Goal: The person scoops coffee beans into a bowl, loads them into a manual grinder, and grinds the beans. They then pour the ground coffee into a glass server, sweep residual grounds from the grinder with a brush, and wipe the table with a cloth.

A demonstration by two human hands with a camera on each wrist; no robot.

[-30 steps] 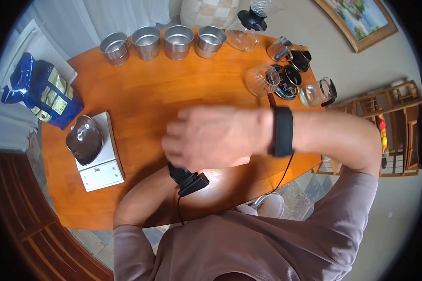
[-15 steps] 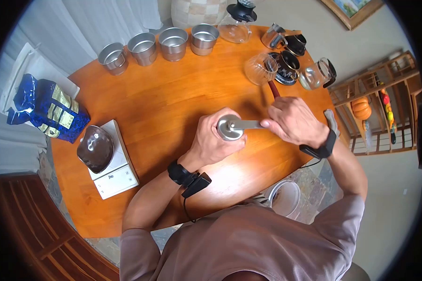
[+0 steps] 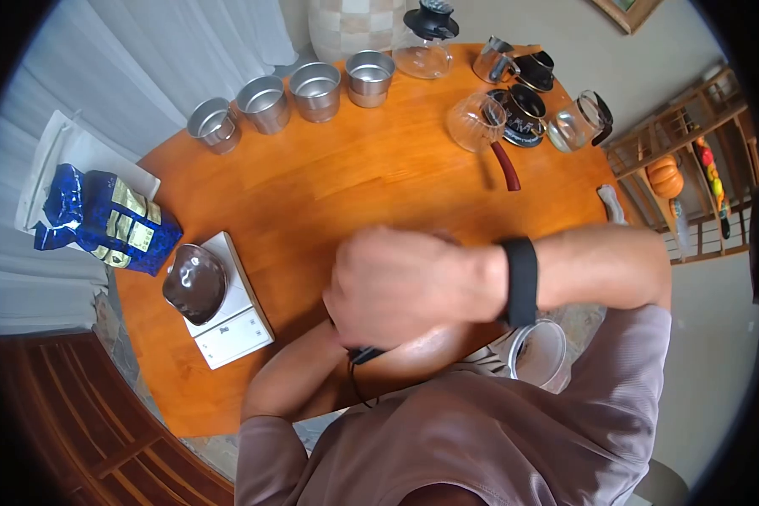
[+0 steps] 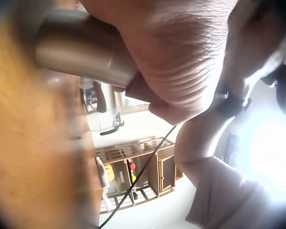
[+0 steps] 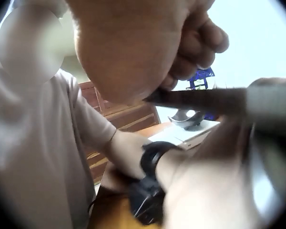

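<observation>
The crank had swung inward over the grinder.
The right hand (image 3: 401, 287), curled round the crank (image 5: 205, 102), had crossed leftward since the earlier frame—now above the metal grinder (image 4: 86, 47), which the left hand (image 4: 169, 52) gripped. The black cup's (image 3: 524, 114) lettering was unreadable.

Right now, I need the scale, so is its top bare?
No, a dark glossy dish sits on the white scale.

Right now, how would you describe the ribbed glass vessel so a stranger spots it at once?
On the wooden table, at the far right, a black cup sits on a saucer. The ribbed vessel is just left of it; its dark red handle sets it apart from the black-handled jug.
</observation>
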